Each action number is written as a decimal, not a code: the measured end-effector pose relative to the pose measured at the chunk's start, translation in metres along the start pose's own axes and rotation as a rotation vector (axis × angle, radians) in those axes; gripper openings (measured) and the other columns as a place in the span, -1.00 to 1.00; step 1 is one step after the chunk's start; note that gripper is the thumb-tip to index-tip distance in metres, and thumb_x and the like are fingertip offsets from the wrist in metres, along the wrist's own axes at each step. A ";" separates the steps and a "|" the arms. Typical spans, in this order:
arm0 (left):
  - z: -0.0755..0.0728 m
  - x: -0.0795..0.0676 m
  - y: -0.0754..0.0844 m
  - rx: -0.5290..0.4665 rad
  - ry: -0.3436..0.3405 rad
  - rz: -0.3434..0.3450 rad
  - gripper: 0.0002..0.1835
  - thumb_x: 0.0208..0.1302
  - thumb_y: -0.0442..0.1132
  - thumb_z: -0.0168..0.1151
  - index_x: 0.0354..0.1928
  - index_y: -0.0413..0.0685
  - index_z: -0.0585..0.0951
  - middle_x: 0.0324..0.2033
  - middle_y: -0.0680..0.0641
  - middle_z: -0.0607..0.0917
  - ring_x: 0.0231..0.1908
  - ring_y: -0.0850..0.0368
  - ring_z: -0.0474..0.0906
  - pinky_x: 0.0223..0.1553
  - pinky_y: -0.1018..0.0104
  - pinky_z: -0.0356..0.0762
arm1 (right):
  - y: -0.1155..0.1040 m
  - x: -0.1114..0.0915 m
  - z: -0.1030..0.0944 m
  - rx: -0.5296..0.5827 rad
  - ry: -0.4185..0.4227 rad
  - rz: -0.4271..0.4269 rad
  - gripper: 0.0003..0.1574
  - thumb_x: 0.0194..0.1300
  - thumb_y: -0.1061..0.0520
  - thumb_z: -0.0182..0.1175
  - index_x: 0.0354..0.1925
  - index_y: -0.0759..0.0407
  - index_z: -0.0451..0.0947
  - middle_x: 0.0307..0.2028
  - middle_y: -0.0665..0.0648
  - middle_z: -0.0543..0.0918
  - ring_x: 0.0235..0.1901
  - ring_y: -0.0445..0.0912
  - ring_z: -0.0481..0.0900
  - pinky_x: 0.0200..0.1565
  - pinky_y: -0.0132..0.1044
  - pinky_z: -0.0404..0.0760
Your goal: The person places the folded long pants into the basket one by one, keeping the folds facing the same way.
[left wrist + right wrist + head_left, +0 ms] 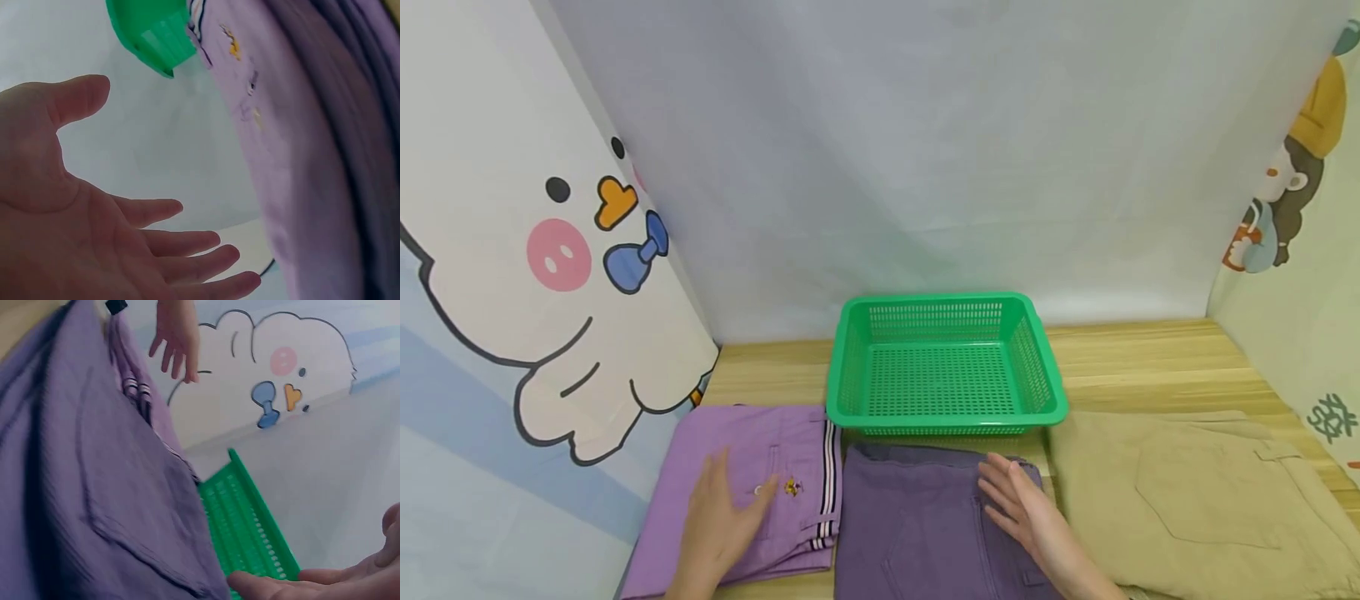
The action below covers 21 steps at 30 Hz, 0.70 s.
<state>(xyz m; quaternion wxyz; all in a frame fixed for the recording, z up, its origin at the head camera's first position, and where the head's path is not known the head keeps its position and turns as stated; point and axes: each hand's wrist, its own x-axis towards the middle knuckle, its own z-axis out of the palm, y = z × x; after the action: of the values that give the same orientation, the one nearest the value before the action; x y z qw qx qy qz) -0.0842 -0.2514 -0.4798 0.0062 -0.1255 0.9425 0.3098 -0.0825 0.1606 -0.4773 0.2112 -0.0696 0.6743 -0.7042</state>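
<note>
My left hand [718,521] hovers over folded lilac trousers [700,442], which carry a striped trim and a small embroidered motif. Its fingers are spread and hold nothing, as the left wrist view also shows. In the middle lie folded dark purple trousers [917,517] with visible pocket seams. Above their right edge is my right hand [1030,517], fingers extended and palm turned inward, with nothing in its grasp. Folded khaki trousers [1202,492] lie to the right of it. Behind the dark purple pair stands a green plastic basket [943,421] with nothing inside.
The wooden tabletop [1150,358] shows behind the clothes on both sides of the basket. A pale curtain [925,167] closes off the back. Cartoon-printed cloth panels [497,275] stand at the left and right edges.
</note>
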 end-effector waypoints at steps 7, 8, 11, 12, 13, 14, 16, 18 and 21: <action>-0.001 0.007 -0.023 0.004 0.014 -0.056 0.07 0.48 0.16 0.26 0.62 -0.49 0.01 0.57 -0.65 -0.03 0.56 -0.66 -0.09 0.56 -0.51 -0.11 | 0.016 0.013 0.023 0.141 -0.212 0.095 0.09 0.71 -0.38 -0.66 0.63 0.47 -0.57 0.65 0.54 -0.37 0.64 0.43 -0.32 0.64 0.30 -0.04; -0.001 0.008 -0.026 0.019 0.022 -0.064 0.06 0.48 0.16 0.26 0.61 -0.50 0.03 0.56 -0.66 0.00 0.55 -0.66 -0.07 0.56 -0.51 -0.10 | 0.017 0.014 0.029 0.168 -0.227 0.110 0.10 0.70 -0.39 -0.67 0.63 0.48 -0.58 0.64 0.54 -0.37 0.64 0.44 -0.33 0.64 0.29 -0.04; 0.000 0.010 -0.035 0.062 0.034 -0.098 0.06 0.49 0.20 0.22 0.60 -0.51 0.03 0.54 -0.69 -0.01 0.53 -0.69 -0.06 0.55 -0.52 -0.11 | 0.019 0.021 0.050 0.267 -0.235 0.169 0.14 0.69 -0.43 -0.62 0.64 0.48 -0.54 0.64 0.55 -0.33 0.64 0.46 -0.32 0.63 0.34 -0.08; 0.000 0.011 -0.038 0.073 0.037 -0.109 0.07 0.49 0.23 0.20 0.60 -0.52 0.03 0.53 -0.71 -0.02 0.52 -0.70 -0.07 0.54 -0.54 -0.12 | 0.020 0.023 0.057 0.291 -0.237 0.189 0.15 0.69 -0.44 -0.61 0.64 0.47 -0.54 0.64 0.55 -0.32 0.64 0.47 -0.31 0.64 0.33 -0.07; 0.001 0.012 -0.042 0.084 0.040 -0.118 0.08 0.50 0.25 0.19 0.59 -0.53 0.03 0.52 -0.73 -0.03 0.51 -0.72 -0.07 0.53 -0.56 -0.12 | 0.023 0.027 0.062 0.314 -0.240 0.204 0.16 0.69 -0.44 -0.59 0.64 0.47 -0.53 0.64 0.55 -0.31 0.64 0.47 -0.29 0.64 0.33 -0.05; 0.001 0.013 -0.045 0.094 0.042 -0.128 0.09 0.49 0.28 0.17 0.58 -0.54 0.04 0.50 -0.75 -0.02 0.50 -0.74 -0.07 0.52 -0.57 -0.11 | 0.026 0.031 0.067 0.334 -0.243 0.217 0.17 0.68 -0.46 -0.58 0.64 0.47 -0.53 0.64 0.56 -0.30 0.63 0.47 -0.28 0.63 0.32 -0.04; 0.002 0.015 -0.051 0.111 0.048 -0.152 0.11 0.48 0.33 0.16 0.57 -0.55 0.07 0.49 -0.78 -0.02 0.49 -0.75 -0.08 0.49 -0.61 -0.09 | 0.035 0.040 0.075 0.368 -0.257 0.245 0.22 0.67 -0.49 -0.50 0.65 0.46 -0.52 0.64 0.56 -0.27 0.64 0.48 -0.23 0.63 0.31 0.02; 0.002 0.018 -0.056 0.124 0.050 -0.173 0.13 0.46 0.36 0.15 0.55 -0.57 0.08 0.47 -0.80 -0.03 0.48 -0.77 -0.10 0.45 -0.66 -0.10 | 0.046 0.050 0.081 0.397 -0.263 0.268 0.27 0.65 -0.53 -0.42 0.66 0.45 -0.50 0.65 0.56 -0.22 0.64 0.47 -0.18 0.62 0.29 0.08; 0.000 0.020 -0.062 0.138 0.045 -0.195 0.16 0.45 0.39 0.13 0.54 -0.58 0.07 0.46 -0.81 -0.05 0.47 -0.79 -0.11 0.42 -0.70 -0.09 | 0.056 0.063 0.091 0.447 -0.264 0.316 0.30 0.63 -0.53 -0.30 0.66 0.45 -0.44 0.64 0.57 -0.12 0.64 0.46 -0.09 0.61 0.26 0.17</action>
<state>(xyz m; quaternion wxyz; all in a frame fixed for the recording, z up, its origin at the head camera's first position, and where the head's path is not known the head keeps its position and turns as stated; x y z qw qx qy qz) -0.0890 -0.3047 -0.5178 0.0237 -0.2229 0.9447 0.2392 -0.0928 0.0523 -0.5361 0.4140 -0.0066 0.4717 -0.7785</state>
